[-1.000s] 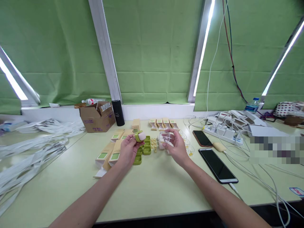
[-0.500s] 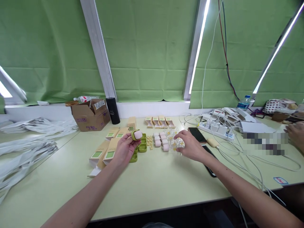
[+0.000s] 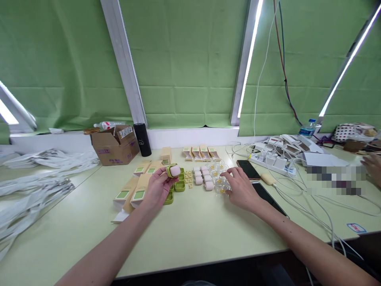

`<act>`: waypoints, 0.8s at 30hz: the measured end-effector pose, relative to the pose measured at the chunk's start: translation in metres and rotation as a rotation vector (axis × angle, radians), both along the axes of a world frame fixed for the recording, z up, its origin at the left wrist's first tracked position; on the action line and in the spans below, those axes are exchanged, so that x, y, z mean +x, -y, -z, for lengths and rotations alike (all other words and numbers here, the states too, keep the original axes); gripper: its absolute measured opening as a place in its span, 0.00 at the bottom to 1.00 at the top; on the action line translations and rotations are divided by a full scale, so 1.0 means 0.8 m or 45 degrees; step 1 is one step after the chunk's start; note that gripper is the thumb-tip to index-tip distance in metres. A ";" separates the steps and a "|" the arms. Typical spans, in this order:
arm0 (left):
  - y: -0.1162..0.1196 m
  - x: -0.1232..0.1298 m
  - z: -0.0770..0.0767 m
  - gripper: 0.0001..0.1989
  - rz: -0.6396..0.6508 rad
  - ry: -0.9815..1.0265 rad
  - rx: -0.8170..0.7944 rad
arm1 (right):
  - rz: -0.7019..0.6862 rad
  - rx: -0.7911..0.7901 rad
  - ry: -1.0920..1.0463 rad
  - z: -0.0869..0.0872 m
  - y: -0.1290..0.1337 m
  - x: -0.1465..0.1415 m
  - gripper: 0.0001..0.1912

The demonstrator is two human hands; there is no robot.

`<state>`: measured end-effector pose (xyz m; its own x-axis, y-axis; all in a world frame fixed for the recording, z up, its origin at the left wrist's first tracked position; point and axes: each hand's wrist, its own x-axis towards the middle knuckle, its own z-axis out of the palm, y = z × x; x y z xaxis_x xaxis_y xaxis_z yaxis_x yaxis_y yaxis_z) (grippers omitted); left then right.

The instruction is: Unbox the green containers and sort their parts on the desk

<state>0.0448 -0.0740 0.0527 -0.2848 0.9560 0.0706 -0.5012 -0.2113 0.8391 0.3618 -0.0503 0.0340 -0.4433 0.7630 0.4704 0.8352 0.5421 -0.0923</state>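
Observation:
My left hand (image 3: pixel 159 186) is closed on a small olive-green case (image 3: pixel 168 171) with a rounded pale-pink block (image 3: pixel 175 171) in it, raised above the table. Under and beside it lie several open green trays (image 3: pixel 179 186). My right hand (image 3: pixel 241 188) has its fingers apart, curved at the right side of several clear plastic pieces (image 3: pixel 220 185) with yellow marks. Whether its fingertips touch them I cannot tell. Between the hands stand rows of pale-pink blocks (image 3: pixel 208 186) and small yellowish squares (image 3: pixel 190 180).
Kraft boxes with green labels (image 3: pixel 127 190) lie left; more small boxes (image 3: pixel 204 153) stand behind. Two phones (image 3: pixel 248 169) and a charging brick (image 3: pixel 268 179) are by my right arm. Cables and a power strip (image 3: pixel 272 163), a carton (image 3: pixel 114 149), white straps (image 3: pixel 38 190) and another person's hand (image 3: pixel 372 167) surround.
My right hand has shifted slightly right, uncovering more of the clear pieces. My left hand still holds the green case. The whole view has moved a little.

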 end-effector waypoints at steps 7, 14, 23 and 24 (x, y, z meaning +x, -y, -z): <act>0.002 0.002 -0.001 0.09 0.023 0.019 -0.003 | -0.163 0.061 -0.136 -0.035 0.015 -0.040 0.25; 0.011 0.008 -0.005 0.10 0.122 -0.014 0.011 | -0.502 0.091 -0.549 -0.049 0.022 -0.133 0.29; 0.017 0.011 0.000 0.16 0.197 -0.137 -0.070 | -0.684 0.066 -0.873 -0.006 0.013 -0.176 0.27; 0.018 0.013 -0.001 0.16 0.230 -0.154 -0.077 | -0.686 0.051 -0.902 -0.005 0.013 -0.175 0.25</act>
